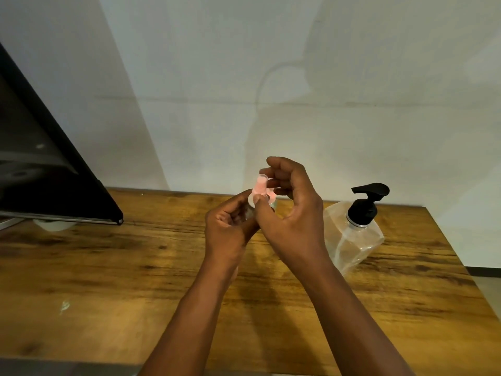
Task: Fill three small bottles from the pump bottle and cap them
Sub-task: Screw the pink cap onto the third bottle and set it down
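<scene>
While both hands work above the wooden table (108,267), the left hand (230,229) curls round the body of a small clear plastic bottle with a pinkish tint (259,187), steadying it upright-ish — probably so the neck faces the other hand. The right hand (292,210) comes over from the side, thumb low against the bottle just past the left fingertips, other fingers bent at the bottle's top. They seem to pinch something there, maybe a cap, but blur hides it — cannot tell what, if anything, is held. Judging by this, it's the capping or uncapping step. Both wrists are raised off the table, forearms converging at the bottle. The large clear pump bottle with a black pump head (360,226) stands just outside the right wrist, untouched. Other small bottles aren't clearly visible behind the grip.
</scene>
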